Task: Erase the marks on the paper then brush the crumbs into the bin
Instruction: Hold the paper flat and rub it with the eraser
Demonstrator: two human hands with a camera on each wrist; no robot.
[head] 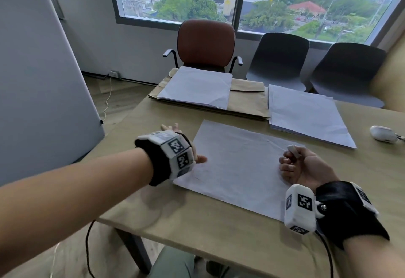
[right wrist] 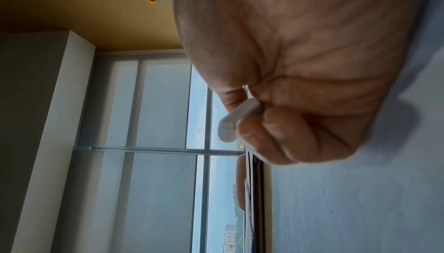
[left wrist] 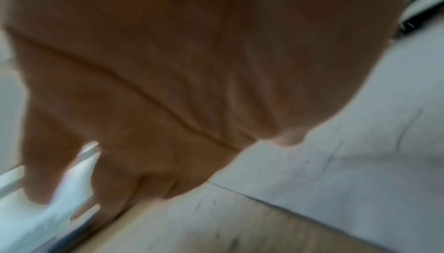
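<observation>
Right hand [head: 306,166] pinches eraser [right wrist: 231,124]; left hand [head: 186,146] flat, fingers spread; left wrist shows paper [left wrist: 360,162] marks.

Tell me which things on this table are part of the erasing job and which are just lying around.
In use:
the paper in front
the eraser, pinched in the right hand
the left hand, at the sheet's left edge

Lying about:
two paper stacks
brown envelopes
white earbud case

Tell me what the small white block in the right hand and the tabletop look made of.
The small white block, pinched by the right hand: likely rubber or vinyl eraser; matte, with rounded edges. The tabletop: pale wood or wood-look laminate, matte; faint grain shows, but which one is unclear.
</observation>
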